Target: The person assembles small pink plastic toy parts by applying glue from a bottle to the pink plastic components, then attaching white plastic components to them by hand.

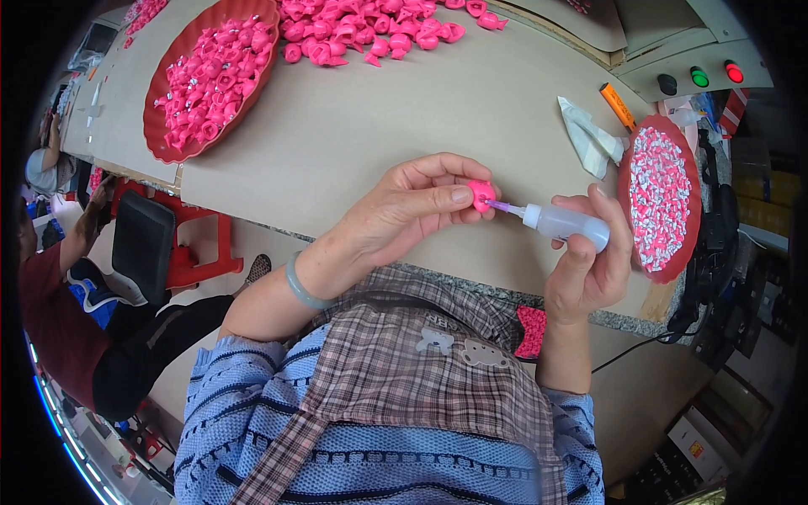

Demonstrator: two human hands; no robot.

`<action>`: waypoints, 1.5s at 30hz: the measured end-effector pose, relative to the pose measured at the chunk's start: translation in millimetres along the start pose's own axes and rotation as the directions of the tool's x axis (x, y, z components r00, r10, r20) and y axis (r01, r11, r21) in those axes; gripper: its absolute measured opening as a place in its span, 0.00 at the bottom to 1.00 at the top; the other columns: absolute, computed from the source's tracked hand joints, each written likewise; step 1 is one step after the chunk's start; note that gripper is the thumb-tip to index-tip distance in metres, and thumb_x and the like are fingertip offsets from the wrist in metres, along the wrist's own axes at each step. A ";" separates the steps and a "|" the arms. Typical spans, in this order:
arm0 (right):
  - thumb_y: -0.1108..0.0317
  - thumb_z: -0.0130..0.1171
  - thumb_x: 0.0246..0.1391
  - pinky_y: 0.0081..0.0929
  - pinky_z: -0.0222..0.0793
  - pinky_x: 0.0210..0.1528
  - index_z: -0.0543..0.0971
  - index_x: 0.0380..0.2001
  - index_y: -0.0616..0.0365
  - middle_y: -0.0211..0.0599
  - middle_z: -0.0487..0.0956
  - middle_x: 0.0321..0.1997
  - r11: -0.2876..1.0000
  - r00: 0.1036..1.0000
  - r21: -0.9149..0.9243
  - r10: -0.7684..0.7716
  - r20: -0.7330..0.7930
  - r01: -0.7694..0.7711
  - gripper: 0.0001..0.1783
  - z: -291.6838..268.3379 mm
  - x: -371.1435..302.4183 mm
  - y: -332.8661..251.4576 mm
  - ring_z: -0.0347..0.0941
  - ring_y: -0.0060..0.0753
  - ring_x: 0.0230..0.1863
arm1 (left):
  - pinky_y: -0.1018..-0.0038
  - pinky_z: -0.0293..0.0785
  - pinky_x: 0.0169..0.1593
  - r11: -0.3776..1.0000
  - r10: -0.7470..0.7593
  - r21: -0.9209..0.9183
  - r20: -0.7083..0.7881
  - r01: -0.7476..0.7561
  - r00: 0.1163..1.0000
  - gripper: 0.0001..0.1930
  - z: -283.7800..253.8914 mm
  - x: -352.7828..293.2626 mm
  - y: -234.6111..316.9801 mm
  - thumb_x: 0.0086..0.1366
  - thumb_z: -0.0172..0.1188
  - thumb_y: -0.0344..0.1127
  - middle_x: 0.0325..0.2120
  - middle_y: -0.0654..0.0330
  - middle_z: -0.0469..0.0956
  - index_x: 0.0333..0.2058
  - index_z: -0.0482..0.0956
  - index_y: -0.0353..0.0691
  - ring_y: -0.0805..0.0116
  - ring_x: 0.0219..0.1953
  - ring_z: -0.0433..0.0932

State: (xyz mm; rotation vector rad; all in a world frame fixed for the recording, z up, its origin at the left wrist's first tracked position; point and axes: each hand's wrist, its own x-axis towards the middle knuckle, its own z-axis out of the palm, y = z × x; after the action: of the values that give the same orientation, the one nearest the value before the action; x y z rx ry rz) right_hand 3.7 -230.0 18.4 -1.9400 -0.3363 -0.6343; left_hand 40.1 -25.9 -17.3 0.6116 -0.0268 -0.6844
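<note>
Between the thumb and fingers of my left hand [412, 202] is a small pink plastic piece [481, 194], hollow side toward the right. My right hand [596, 252] grips a translucent squeeze bottle [566, 225] with a white cap and a thin purple nozzle. The nozzle's tip meets the pink piece at its opening; whether liquid comes out is too small to tell. Both hands are above the near part of the table. Close to my right hand stands a red scalloped tray [696, 227] full of tiny pink and white parts.
A larger red scalloped tray [154, 126] of pink pieces lies at the far left, beside a loose pink pile [362, 29]. Crumpled white tissue [589, 139] and an orange marker [618, 106] lie at the right. Another person [63, 320] sits at the left near a red stool [223, 244].
</note>
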 end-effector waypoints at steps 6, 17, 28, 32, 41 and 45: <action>0.53 0.51 0.61 0.16 0.64 0.25 0.70 0.51 0.66 0.47 0.78 0.34 1.000 1.000 -0.018 -0.019 0.000 0.019 0.26 0.1 0.1 2.2 0.71 0.23 0.27 | 0.70 0.73 0.54 1.000 -0.014 0.016 0.034 0.013 0.999 0.12 -4.4 0.8 -0.5 0.65 0.54 0.28 0.44 0.52 0.76 0.47 0.72 0.33 0.64 0.47 0.77; 0.53 0.50 0.62 0.18 0.64 0.23 0.68 0.51 0.66 0.49 0.78 0.33 0.978 0.988 -0.141 -0.154 0.032 0.157 0.25 -2.8 -2.1 2.8 0.70 0.25 0.25 | 0.72 0.75 0.51 1.000 -0.013 0.010 0.047 0.013 0.999 0.11 -6.8 -0.9 -0.7 0.64 0.55 0.28 0.42 0.52 0.76 0.45 0.71 0.35 0.64 0.45 0.78; 0.53 0.52 0.60 0.21 0.68 0.25 0.70 0.48 0.67 0.49 0.79 0.32 0.985 0.989 -0.098 -0.144 -0.017 0.142 0.26 -4.1 -0.9 5.6 0.74 0.32 0.28 | 0.73 0.76 0.51 1.000 -0.020 -0.022 0.047 0.021 0.999 0.11 -7.9 1.1 -0.4 0.64 0.55 0.28 0.43 0.52 0.76 0.45 0.71 0.34 0.62 0.45 0.78; 0.52 0.49 0.62 0.17 0.63 0.23 0.68 0.51 0.65 0.48 0.78 0.32 0.980 0.989 -0.134 -0.144 0.032 0.147 0.26 -4.2 0.0 5.0 0.69 0.26 0.25 | 0.72 0.75 0.51 1.000 -0.026 -0.012 0.045 0.027 0.999 0.11 -8.2 0.4 -0.5 0.64 0.55 0.28 0.43 0.52 0.76 0.45 0.71 0.34 0.62 0.45 0.78; 0.53 0.49 0.63 0.17 0.63 0.23 0.68 0.51 0.66 0.48 0.78 0.32 0.970 0.984 -0.167 -0.171 0.045 0.176 0.25 -5.2 -2.1 3.5 0.69 0.25 0.24 | 0.72 0.75 0.49 0.999 0.005 0.036 0.032 -0.006 0.999 0.11 -7.5 -1.9 0.3 0.63 0.55 0.27 0.43 0.53 0.76 0.44 0.72 0.36 0.64 0.45 0.78; 0.53 0.49 0.63 0.17 0.63 0.23 0.68 0.51 0.66 0.48 0.78 0.32 0.978 0.988 -0.143 -0.146 0.044 0.150 0.25 -5.2 -2.4 3.2 0.69 0.25 0.25 | 0.73 0.73 0.51 0.995 0.043 0.091 0.001 -0.043 0.999 0.12 -5.1 -2.0 1.5 0.62 0.57 0.25 0.44 0.53 0.76 0.45 0.73 0.36 0.67 0.48 0.76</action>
State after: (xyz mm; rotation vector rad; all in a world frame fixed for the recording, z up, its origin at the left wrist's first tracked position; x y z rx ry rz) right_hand 1.8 -236.0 16.4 -2.0806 -0.4699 -0.7421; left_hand 40.5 -21.2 -20.4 0.6967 -0.0701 -0.6438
